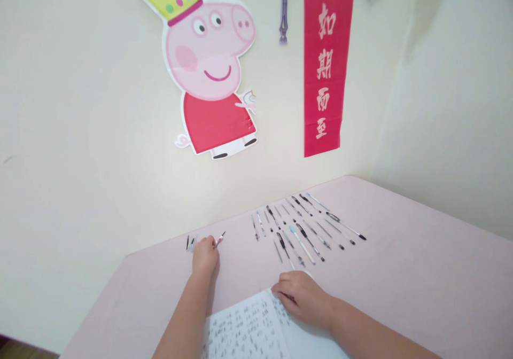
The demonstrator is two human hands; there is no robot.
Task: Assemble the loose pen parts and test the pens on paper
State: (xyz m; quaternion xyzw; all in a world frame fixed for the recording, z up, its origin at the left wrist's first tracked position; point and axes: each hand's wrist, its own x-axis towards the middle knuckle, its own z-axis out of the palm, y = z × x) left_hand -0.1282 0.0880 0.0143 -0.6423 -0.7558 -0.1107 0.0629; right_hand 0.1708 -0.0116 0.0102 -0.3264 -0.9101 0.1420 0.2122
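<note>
My left hand (206,253) is at the table's far left, fingers closed around a short white and reddish pen (220,239) whose dark tip points up and right. Just left of that hand lie a few small dark and clear pen pieces (188,242), partly hidden by it. My right hand (302,295) rests on white sheets of paper (244,329) near the front, its fingertips pinched at a sheet's top edge. Rows of dark handwriting cover the left sheet. Beyond the right hand, several pens and refills (301,240) lie in two slanted rows.
The table (420,273) has a pale pink cover and meets the wall at the back. On the wall hang a pink pig cutout (218,118) with a crown, a red banner (326,81) with white characters, and a purple strap (284,12).
</note>
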